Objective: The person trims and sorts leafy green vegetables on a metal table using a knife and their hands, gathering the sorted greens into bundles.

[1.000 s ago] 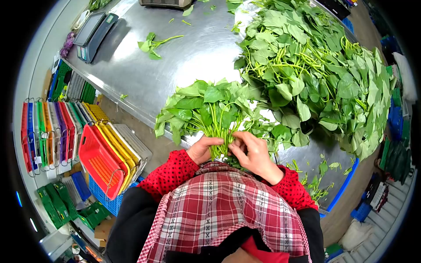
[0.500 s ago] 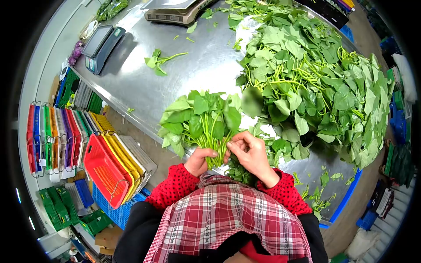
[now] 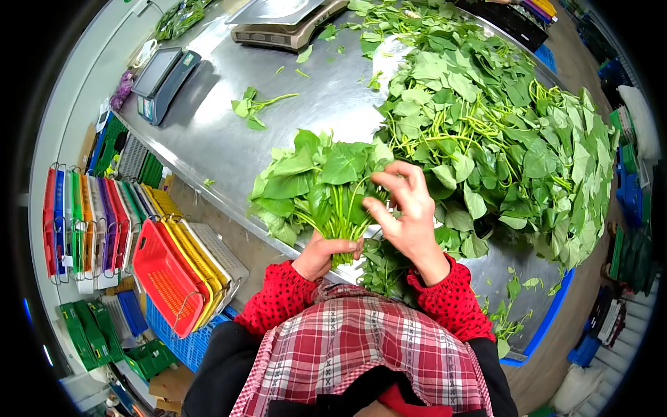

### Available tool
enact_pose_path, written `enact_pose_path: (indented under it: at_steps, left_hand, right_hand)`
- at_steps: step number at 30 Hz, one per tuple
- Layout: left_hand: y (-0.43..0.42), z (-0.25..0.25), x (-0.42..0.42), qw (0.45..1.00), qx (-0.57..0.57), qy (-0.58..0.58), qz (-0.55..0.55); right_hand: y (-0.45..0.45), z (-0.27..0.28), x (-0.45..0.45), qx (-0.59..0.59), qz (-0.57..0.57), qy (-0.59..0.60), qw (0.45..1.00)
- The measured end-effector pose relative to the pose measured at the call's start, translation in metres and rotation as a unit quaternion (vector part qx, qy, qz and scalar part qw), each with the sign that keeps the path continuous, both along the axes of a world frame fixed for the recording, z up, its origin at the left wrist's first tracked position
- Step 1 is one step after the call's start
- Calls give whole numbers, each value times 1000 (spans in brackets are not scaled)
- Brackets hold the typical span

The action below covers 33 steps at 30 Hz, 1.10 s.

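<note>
A bunch of leafy green stems (image 3: 316, 182) stands upright in my left hand (image 3: 324, 253), whose fingers and thumb wrap round the stem ends. My right hand (image 3: 410, 215) is at the right side of the bunch, fingers apart and curved toward its outer leaves. Whether those fingertips touch a leaf or stem, I cannot tell. A big heap of the same leafy greens (image 3: 542, 149) covers the right of the metal table. Below my right hand, more greens (image 3: 383, 267) lie at the table's near edge.
A loose sprig (image 3: 253, 106) lies on the metal table (image 3: 208, 156). At the back stand a scale with a steel pan (image 3: 281, 28) and a smaller scale (image 3: 163, 83). Coloured plastic baskets (image 3: 170, 278) hang on the left. Scattered sprigs (image 3: 511, 313) lie at the right corner.
My right hand has moved up from the stems to the leaves, and its fingers have spread from a pinch. My left hand still grips the bunch.
</note>
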<state>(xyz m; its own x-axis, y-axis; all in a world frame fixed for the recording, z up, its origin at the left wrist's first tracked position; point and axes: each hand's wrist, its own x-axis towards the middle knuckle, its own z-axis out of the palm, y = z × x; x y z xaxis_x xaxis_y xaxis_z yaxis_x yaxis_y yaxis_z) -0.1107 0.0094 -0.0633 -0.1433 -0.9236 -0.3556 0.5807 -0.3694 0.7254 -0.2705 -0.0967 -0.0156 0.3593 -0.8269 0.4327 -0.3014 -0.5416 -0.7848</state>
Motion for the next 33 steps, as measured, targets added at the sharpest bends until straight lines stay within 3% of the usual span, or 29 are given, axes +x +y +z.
enact_pose_path:
  at_steps: [1, 2, 5, 8, 12, 13, 15, 17, 19, 21, 23, 25, 26, 27, 29, 31, 33]
  left_hand:
    - [-2, 1, 0, 1000, 4, -6, 2]
    - [-4, 5, 0, 1000, -1, -19, -1]
    - [-10, 7, 5, 999, -23, -30, 1]
    - [-10, 17, 1, 998, -2, -44, 48]
    - [-15, 5, 8, 994, 10, -23, 107]
    - [-17, 6, 9, 990, 18, -7, 137]
    - [-22, 13, 8, 986, -8, 1, 165]
    - [-24, 20, 6, 983, 5, -64, 172]
    - [-25, 25, 3, 980, 2, -104, 172]
    - [-27, 18, 11, 984, 4, -40, 172]
    - [-35, 17, 23, 979, -35, 9, 199]
    - [-35, 23, 25, 983, -49, -79, 160]
    - [-35, 27, 19, 984, -64, -93, 140]
    - [-34, 32, 10, 984, -78, -106, 118]
    - [-33, 39, -8, 987, -73, -71, 124]
    - [-35, 48, -15, 986, -63, -36, 148]
    - [-37, 41, -9, 983, -20, 18, 183]
  right_hand:
    - [-1, 1, 2, -59, 24, 47, 997]
    - [-1, -1, 3, -40, 48, 86, 994]
    - [-5, -7, 2, -94, 95, 86, 987]
    - [-4, 9, -2, -72, 97, 150, 981]
    - [-2, 2, -5, -33, 103, 129, 986]
    - [2, -2, -5, -52, 125, 123, 983]
    - [26, 2, 1, -117, 147, 228, 955]
    - [36, 1, 8, -176, 137, 209, 952]
    - [37, 1, 4, -137, 133, 199, 961]
    - [34, 6, -7, -74, 225, 169, 957]
    - [35, 1, -22, -4, 324, 319, 891]
    - [20, 13, -24, 27, 236, 239, 941]
    - [10, 25, -20, 164, 157, 129, 965]
    - [-3, 27, -11, 161, 60, 23, 985]
    - [-17, 36, 10, 152, -13, -66, 986]
    - [-18, 24, 9, 245, 41, -85, 965]
    - [-12, 16, 3, 207, 10, -92, 974]
